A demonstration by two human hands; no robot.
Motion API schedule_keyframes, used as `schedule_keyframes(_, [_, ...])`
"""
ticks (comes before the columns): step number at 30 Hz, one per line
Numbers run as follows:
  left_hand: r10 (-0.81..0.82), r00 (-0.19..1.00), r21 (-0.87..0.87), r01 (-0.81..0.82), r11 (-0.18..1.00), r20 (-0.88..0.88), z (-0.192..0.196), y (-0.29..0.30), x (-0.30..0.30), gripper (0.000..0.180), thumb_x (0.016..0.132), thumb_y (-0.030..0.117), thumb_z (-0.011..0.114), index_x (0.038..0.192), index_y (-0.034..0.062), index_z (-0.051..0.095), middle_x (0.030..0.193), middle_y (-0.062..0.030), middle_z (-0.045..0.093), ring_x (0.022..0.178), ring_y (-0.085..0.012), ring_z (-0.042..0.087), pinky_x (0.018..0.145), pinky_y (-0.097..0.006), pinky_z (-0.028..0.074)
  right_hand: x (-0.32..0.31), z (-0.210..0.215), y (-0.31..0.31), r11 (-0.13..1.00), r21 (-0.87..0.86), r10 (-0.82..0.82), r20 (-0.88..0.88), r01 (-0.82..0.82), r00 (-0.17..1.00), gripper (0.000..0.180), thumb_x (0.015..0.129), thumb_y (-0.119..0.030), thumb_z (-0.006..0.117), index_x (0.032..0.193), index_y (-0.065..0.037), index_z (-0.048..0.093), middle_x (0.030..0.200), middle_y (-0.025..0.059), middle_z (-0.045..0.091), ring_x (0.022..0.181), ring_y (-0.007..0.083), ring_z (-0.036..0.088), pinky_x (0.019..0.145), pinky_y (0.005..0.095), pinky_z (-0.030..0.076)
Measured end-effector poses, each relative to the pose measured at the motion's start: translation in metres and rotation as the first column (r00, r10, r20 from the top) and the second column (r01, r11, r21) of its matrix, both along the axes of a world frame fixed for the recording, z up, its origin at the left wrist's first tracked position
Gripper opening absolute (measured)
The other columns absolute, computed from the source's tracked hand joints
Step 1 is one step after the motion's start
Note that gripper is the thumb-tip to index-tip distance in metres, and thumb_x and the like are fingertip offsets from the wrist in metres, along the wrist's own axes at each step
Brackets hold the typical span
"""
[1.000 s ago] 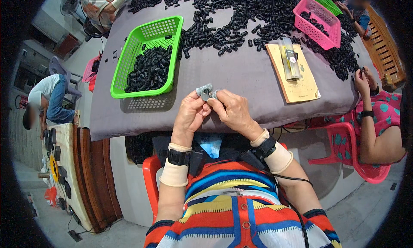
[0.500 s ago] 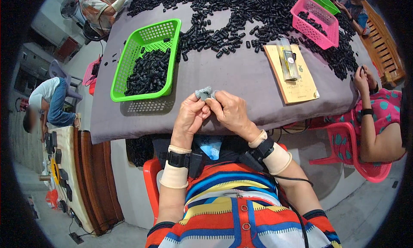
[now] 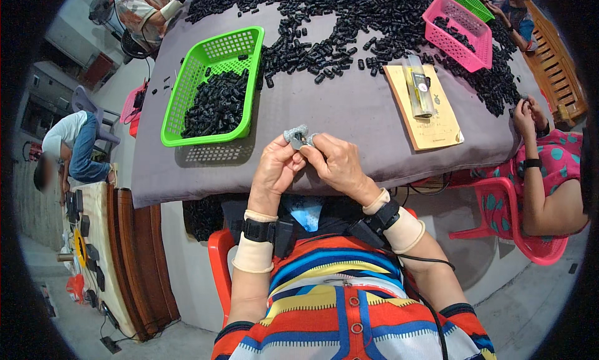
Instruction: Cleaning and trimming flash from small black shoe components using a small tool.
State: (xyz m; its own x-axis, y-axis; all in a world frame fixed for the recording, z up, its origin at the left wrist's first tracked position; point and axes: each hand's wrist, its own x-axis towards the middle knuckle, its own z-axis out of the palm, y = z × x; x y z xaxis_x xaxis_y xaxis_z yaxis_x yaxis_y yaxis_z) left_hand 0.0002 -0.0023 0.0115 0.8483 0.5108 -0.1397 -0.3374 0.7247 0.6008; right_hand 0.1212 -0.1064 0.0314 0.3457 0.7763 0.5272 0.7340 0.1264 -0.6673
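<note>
My left hand [image 3: 277, 166] and my right hand [image 3: 337, 162] meet over the near edge of the table, fingertips together. Grey coverings wrap some fingertips of both hands. A small black piece [image 3: 303, 139] shows between them, mostly hidden, so its exact shape cannot be made out. Thumbs and forefingers of both hands are closed on it. Left of my hands stands a green plastic basket [image 3: 254, 91], partly filled with short black cylindrical parts [image 3: 217, 104].
Many loose black parts [image 3: 324, 23] cover the table's far side. A yellowish notebook [image 3: 437, 132] with a clear plastic case [image 3: 419, 88] lies to the right. Beyond it is a pink basket [image 3: 458, 41]. Other people sit at the right and far left; one person bends over farther left.
The fingertips have shifted slightly, and more of the small black piece shows between them. Both hands stay in nearly the same place.
</note>
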Motion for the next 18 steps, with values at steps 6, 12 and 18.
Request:
schedule_keyframes(6, [0.027,0.999,-0.002,-0.027,1.000,-0.025,0.004,-0.002,0.001,0.021,0.088,0.004,0.055,0.108,0.0000,0.057,0.084,-0.0045,0.060,0.061,-0.0081,0.051,0.053,-0.022,0.043,-0.003,0.000,0.003,0.999,-0.003,-0.045,0.019,0.045,0.999,0.023,0.083,-0.024,0.060,0.071,-0.006,0.052,0.066,0.0114,0.054,0.058,0.0331,0.056,0.047,0.0409,0.043])
schedule_keyframes(12, [0.058,0.995,0.068,-0.052,0.996,-0.083,0.013,-0.009,-0.002,0.018,0.089,0.005,0.054,0.106,0.0012,0.057,0.082,-0.0034,0.059,0.060,-0.0077,0.050,0.051,-0.021,0.041,-0.004,0.003,-0.001,0.999,0.027,-0.036,-0.108,0.039,0.994,0.023,0.085,-0.021,0.059,0.071,-0.004,0.051,0.064,0.0134,0.053,0.057,0.0336,0.055,0.047,0.0404,0.041])
schedule_keyframes(18, [0.385,0.900,0.532,-0.228,0.815,-0.204,0.078,0.011,-0.016,0.023,0.082,0.003,0.061,0.106,0.0022,0.061,0.072,-0.0011,0.059,0.049,-0.0066,0.051,0.042,-0.019,0.042,0.002,0.000,-0.001,0.999,0.016,-0.030,-0.258,0.036,0.966,0.026,0.086,-0.020,0.057,0.070,-0.002,0.047,0.062,0.0154,0.051,0.055,0.0349,0.051,0.048,0.0401,0.037])
